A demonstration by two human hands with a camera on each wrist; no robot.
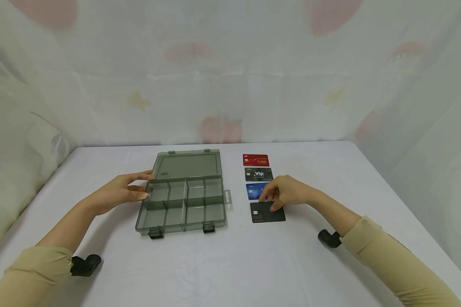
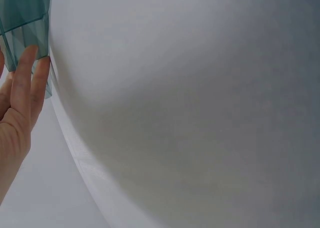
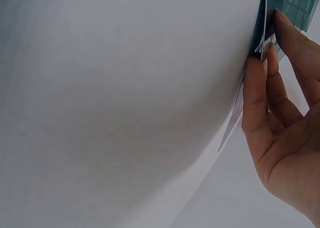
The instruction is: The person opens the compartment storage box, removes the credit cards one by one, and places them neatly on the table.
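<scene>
Black card (image 1: 267,212) under right hand (image 1: 286,192); fingertips touching

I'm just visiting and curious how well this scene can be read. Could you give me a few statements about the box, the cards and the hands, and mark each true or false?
1. The box lies open with its lid folded back. True.
2. Six cards lie beside the box. False: four show, a red card, a dark VIP card, a blue card and a black card.
3. The left hand touches the box's left edge. True.
4. The right hand rests inside the box. False: its fingers touch the black card.
5. The box's compartments are full of cards. False: they look empty.
</scene>
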